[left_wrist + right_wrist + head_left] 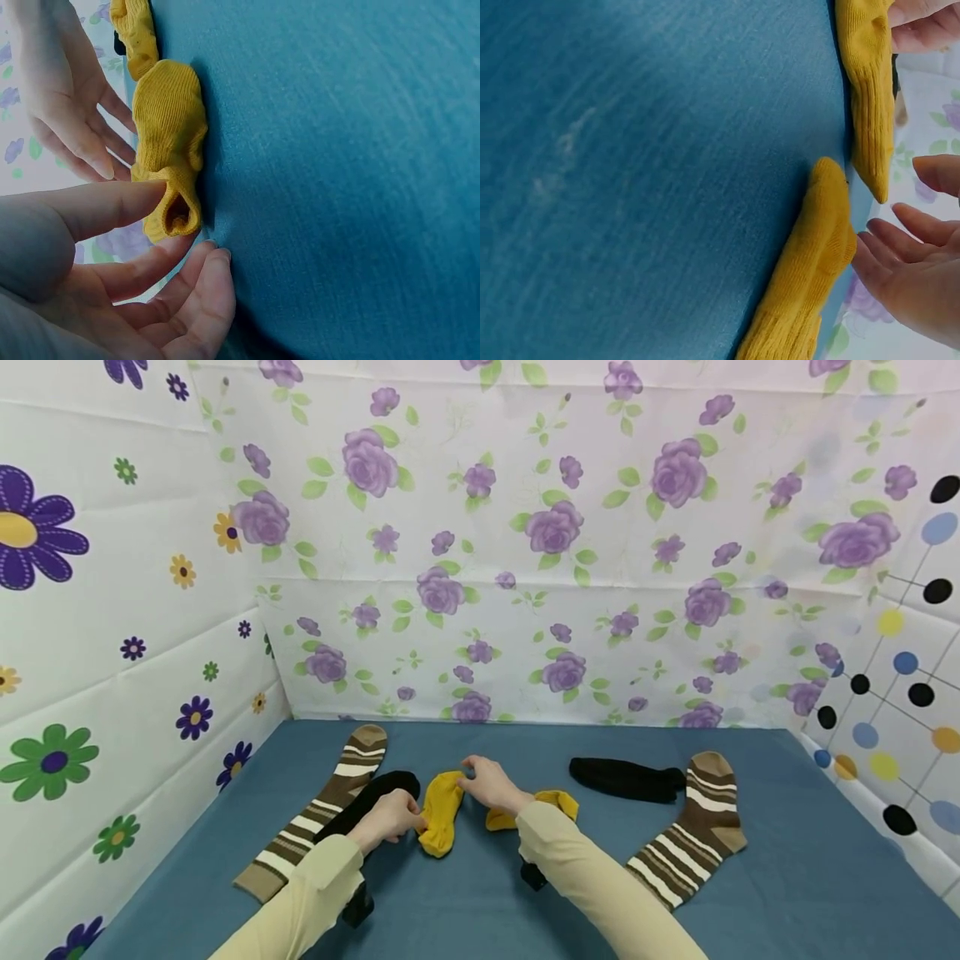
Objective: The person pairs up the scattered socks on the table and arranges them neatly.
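Observation:
A yellow sock (441,814) lies at the middle of the table. My left hand (388,820) pinches its cuff end between thumb and index finger; in the left wrist view the cuff opening (178,216) gapes beside the thumb. My right hand (495,785) is by the other end of that sock, its fingers spread and loosely bent, holding nothing in the right wrist view. A second yellow sock (558,803) lies just right of that hand, partly hidden by the wrist and sleeve in the head view.
On the left, a brown-and-white striped sock (322,814) lies beside a black sock (401,783), partly behind my left arm. To the right are another black sock (622,778) and another striped sock (693,831). Flower-printed cloth (555,610) hangs behind the blue table (465,918).

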A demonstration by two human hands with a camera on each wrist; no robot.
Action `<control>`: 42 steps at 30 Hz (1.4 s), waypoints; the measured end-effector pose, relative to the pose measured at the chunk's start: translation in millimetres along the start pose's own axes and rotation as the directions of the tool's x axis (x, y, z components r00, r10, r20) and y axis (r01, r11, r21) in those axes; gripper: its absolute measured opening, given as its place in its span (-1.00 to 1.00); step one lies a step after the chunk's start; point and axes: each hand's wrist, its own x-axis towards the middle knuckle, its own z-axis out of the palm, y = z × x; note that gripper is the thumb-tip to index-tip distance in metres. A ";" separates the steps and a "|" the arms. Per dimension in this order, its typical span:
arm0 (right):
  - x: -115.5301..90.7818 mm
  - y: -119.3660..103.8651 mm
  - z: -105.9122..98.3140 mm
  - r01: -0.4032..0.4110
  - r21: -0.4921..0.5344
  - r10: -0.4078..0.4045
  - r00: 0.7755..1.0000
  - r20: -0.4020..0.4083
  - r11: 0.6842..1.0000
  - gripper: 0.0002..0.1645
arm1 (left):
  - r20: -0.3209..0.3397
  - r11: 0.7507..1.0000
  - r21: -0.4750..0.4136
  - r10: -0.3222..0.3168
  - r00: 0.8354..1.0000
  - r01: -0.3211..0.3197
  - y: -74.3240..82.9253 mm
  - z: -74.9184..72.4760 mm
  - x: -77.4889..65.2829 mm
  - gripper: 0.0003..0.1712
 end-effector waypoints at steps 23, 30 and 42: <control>-0.1 7.5 -4.7 0.016 0.153 -0.010 0.999 -0.036 0.988 -0.90 | -0.044 0.999 -0.022 0.035 0.998 -0.036 0.4 1.4 6.3 -0.88; -3.4 9.5 -9.2 0.022 0.169 -0.016 0.999 -0.038 0.985 -0.90 | -0.069 0.996 -0.055 0.071 0.995 -0.075 3.8 -2.5 7.5 -0.88; -3.4 13.6 -16.1 -0.010 0.223 0.017 0.999 -0.028 0.975 -0.78 | -0.168 0.988 -0.128 0.068 0.983 -0.090 6.1 -4.4 9.8 -0.95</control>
